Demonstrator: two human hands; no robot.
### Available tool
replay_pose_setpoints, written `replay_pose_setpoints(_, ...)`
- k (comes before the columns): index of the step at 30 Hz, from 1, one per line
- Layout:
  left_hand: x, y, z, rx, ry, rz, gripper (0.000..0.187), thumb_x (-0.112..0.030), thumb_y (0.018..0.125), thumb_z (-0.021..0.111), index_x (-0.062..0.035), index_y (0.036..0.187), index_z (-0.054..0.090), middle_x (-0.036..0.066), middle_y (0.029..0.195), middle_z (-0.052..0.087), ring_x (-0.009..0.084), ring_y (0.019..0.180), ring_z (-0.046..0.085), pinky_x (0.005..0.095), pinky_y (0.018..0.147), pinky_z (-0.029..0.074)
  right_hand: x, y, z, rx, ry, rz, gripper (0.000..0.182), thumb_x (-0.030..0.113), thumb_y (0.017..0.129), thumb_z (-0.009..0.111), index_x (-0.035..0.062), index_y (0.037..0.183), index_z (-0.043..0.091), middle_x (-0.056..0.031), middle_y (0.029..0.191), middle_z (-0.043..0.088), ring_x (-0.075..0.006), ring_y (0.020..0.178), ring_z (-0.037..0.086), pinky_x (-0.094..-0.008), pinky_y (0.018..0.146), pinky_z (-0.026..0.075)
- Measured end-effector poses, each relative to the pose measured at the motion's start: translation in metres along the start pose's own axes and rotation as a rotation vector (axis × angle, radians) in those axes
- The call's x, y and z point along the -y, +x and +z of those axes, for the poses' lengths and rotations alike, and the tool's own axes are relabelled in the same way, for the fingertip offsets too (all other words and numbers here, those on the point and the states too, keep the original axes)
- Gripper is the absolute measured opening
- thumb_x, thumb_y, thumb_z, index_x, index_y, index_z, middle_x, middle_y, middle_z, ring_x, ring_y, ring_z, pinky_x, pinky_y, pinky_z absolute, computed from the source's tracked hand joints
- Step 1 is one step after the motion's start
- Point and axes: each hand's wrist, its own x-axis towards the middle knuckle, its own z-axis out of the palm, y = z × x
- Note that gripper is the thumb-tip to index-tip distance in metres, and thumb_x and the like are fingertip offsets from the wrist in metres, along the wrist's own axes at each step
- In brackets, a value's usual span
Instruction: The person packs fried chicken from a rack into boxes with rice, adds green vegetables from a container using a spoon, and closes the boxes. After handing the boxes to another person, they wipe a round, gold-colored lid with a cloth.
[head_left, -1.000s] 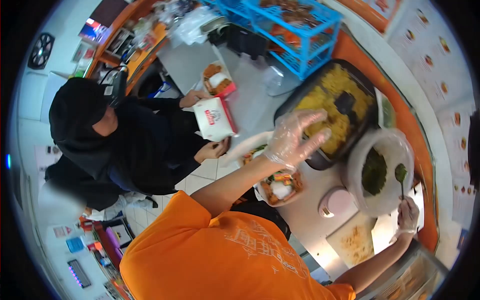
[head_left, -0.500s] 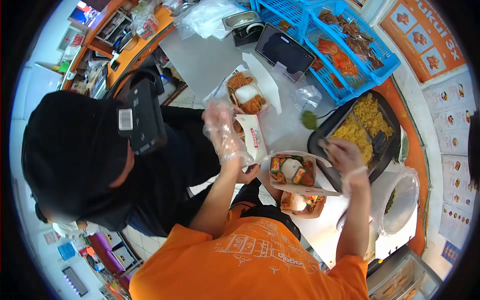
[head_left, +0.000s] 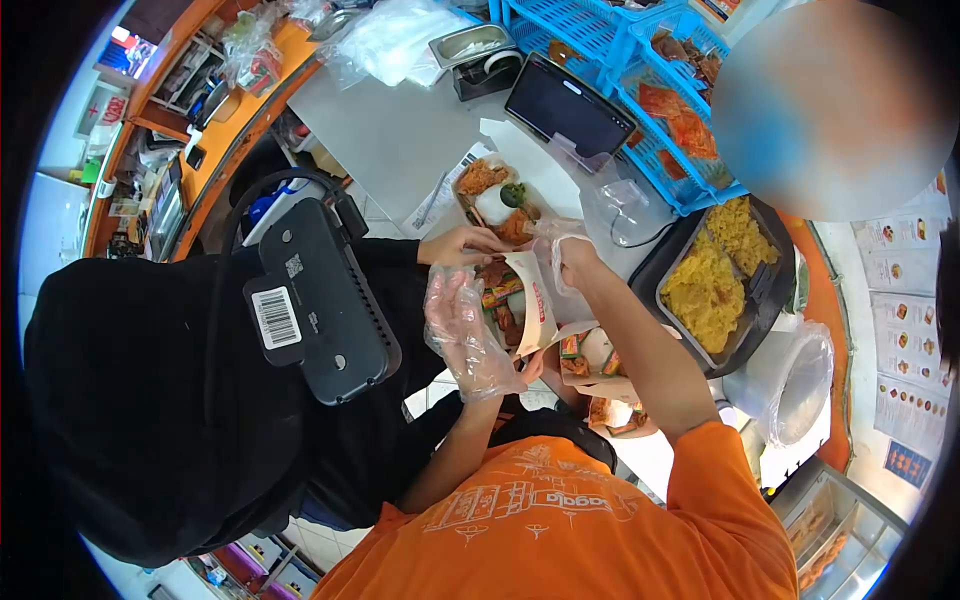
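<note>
My left hand (head_left: 462,325), in a clear plastic glove, has its fingers stretched out beside a food box (head_left: 537,305) with rice and small packets. Over the upper right of that box is my right hand (head_left: 572,262), in a loose clear glove, its fingers bent; what they hold, if anything, is hidden. Behind lies an open box with fried chicken (head_left: 482,178), white rice (head_left: 491,207) and a green clump (head_left: 513,194) on top. A co-worker's bare hand (head_left: 462,245) touches the boxes, and bare fingertips (head_left: 531,372) show below.
A co-worker in black (head_left: 160,400) stands close at the left. Two more filled boxes (head_left: 597,350), (head_left: 618,413) lie at the lower right. Beyond are a black tray of yellow food (head_left: 705,290), a tablet (head_left: 568,107), blue baskets (head_left: 560,25) and a clear tub (head_left: 800,390).
My right hand has moved left from the yellow food tray to the boxes. The green clump now lies on the rice. The co-worker has leaned closer, with a hand on the boxes.
</note>
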Motion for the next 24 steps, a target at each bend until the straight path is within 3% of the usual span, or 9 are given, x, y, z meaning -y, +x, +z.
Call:
replay_pose_setpoints(10,0.005,-0.003,0.0,0.086,0.025,-0.002,0.068,-0.039,0.094,0.06,-0.0015,0.144,0.033,0.015,0.128,0.053,0.0258,0.123,0.05,0.0415,0.104,0.038,0.007,0.003,-0.002,-0.115,-0.191,-0.112,0.014,0.013,0.092,0.064,0.003,0.102,0.064,-0.0036,0.085,0.061,-0.0131,0.074,0.056,-0.0277,0.063,0.047)
replay_pose_setpoints(12,0.006,-0.005,0.001,0.089,0.008,-0.016,0.069,-0.041,0.093,0.06,-0.0022,0.144,0.033,0.015,0.127,0.053,0.026,0.122,0.051,0.0416,0.104,0.038,0.004,0.022,-0.013,-0.057,-0.249,-0.117,0.02,0.015,0.091,0.066,0.0031,0.108,0.066,-0.0039,0.092,0.063,-0.0126,0.083,0.055,-0.0292,0.07,0.046)
replay_pose_setpoints(15,0.006,-0.009,0.003,0.153,0.056,0.026,0.07,-0.04,0.093,0.061,-0.0031,0.144,0.032,0.015,0.126,0.053,0.0265,0.121,0.051,0.0422,0.104,0.038,0.007,0.029,-0.024,0.01,-0.355,-0.22,0.023,0.016,0.088,0.068,0.0046,0.108,0.069,-0.0026,0.095,0.063,-0.0139,0.083,0.055,-0.0306,0.069,0.046)
replay_pose_setpoints(19,0.005,-0.015,0.009,0.137,-0.034,-0.036,0.07,-0.04,0.092,0.062,-0.0037,0.144,0.033,0.016,0.126,0.053,0.0271,0.121,0.051,0.0427,0.104,0.038,0.002,0.044,-0.033,-0.111,-0.457,-0.31,0.022,0.018,0.087,0.066,0.004,0.104,0.07,-0.0059,0.091,0.067,-0.0165,0.085,0.059,-0.0322,0.073,0.048)
replay_pose_setpoints(21,0.003,-0.019,0.013,0.123,-0.036,-0.057,0.072,-0.041,0.091,0.063,-0.004,0.144,0.032,0.017,0.124,0.054,0.0282,0.122,0.051,0.0432,0.105,0.037,0.007,0.047,-0.037,-0.224,-0.954,-0.538,0.023,0.02,0.089,0.061,0.0046,0.102,0.071,-0.0147,0.092,0.07,-0.0245,0.084,0.065,-0.0366,0.077,0.051)
replay_pose_setpoints(22,0.003,-0.022,0.014,0.137,0.02,-0.062,0.072,-0.041,0.091,0.06,-0.0048,0.145,0.029,0.018,0.126,0.053,0.029,0.122,0.05,0.0436,0.105,0.036,0.007,0.044,-0.04,-0.255,-0.946,-0.538,0.023,0.02,0.089,0.061,0.0046,0.102,0.071,-0.0147,0.092,0.07,-0.0245,0.084,0.065,-0.0366,0.077,0.051)
replay_pose_setpoints(24,0.006,-0.026,0.015,0.169,0.069,-0.057,0.071,-0.04,0.092,0.058,-0.0057,0.146,0.026,0.019,0.128,0.051,0.0299,0.122,0.051,0.0434,0.106,0.036,0.014,0.017,-0.037,-0.285,-1.218,-0.707,0.026,0.026,0.091,0.057,0.0086,0.104,0.07,-0.0212,0.098,0.069,-0.0335,0.087,0.068,-0.0418,0.081,0.052)
